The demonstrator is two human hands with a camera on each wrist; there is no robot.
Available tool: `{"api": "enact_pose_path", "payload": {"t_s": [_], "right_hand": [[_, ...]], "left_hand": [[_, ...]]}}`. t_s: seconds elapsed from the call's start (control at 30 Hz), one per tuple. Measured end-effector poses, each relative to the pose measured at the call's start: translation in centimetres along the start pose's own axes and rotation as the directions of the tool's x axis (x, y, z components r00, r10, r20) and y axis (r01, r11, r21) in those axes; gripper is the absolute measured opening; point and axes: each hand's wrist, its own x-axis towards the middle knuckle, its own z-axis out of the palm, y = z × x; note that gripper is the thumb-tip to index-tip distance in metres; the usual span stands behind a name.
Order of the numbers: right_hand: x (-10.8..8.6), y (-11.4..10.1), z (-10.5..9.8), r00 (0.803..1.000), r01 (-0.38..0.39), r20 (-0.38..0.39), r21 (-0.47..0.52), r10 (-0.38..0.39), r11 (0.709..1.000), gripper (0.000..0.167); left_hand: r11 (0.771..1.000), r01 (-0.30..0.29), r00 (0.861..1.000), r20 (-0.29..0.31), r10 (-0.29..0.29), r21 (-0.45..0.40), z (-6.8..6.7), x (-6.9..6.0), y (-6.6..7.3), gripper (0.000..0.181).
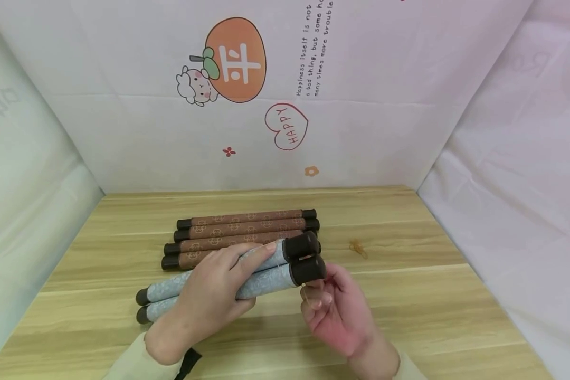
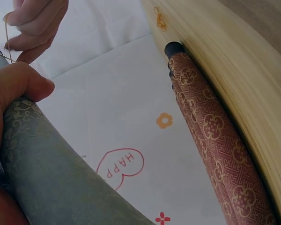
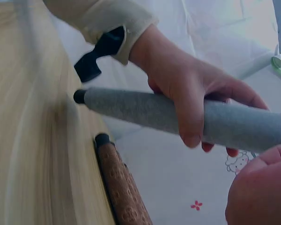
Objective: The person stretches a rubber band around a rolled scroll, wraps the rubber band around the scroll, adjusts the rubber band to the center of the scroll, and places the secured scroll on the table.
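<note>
Two light blue scrolls with dark end caps lie side by side in the left hand, whose fingers and thumb wrap round them, holding them above the table. At their right-hand caps the right hand pinches a thin tan rubber band with curled fingers. In the left wrist view the band stretches from the right hand's fingers to the end of the blue scroll. The right wrist view shows the left hand gripping the blue scroll around its middle.
Several brown patterned scrolls with black caps lie in a row on the wooden table, behind the blue ones. Loose tan bands rest to their right. White printed cloth stands at the back and sides.
</note>
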Motion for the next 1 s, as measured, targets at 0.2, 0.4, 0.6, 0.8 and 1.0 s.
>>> {"api": "enact_pose_path", "payload": {"t_s": [0.2,0.4,0.6,0.8,1.0], "right_hand": [[0.2,-0.6,-0.2,0.993,0.049,0.118,-0.153,-0.031,0.987,0.055],[0.2,-0.9,-0.5,0.993,0.075,0.115,-0.32,-0.04,0.944,0.052],[-0.1,-1.2,-0.5,0.997,0.031,0.07,-0.356,-0.007,0.934,0.046],[-0.6,-1.6,-0.3,1.0,0.003,-0.017,-0.397,-0.011,0.918,0.038],[-0.9,-1.8,0.1,0.995,-0.042,-0.102,-0.519,-0.012,0.854,0.038]], "left_hand": [[1.0,-0.016,1.0,0.011,0.016,0.006,-0.1,-0.4,-0.2,0.101],[1.0,-0.025,0.999,0.02,0.025,0.01,-0.1,-0.7,-0.5,0.101],[0.999,-0.048,0.998,0.029,0.048,0.022,-0.2,-0.9,-0.8,0.103],[0.997,-0.067,0.997,0.044,0.065,0.037,-0.2,-1.1,-1.0,0.105],[0.992,-0.106,0.994,0.042,0.103,0.062,-0.2,-1.3,-1.1,0.112]]}}
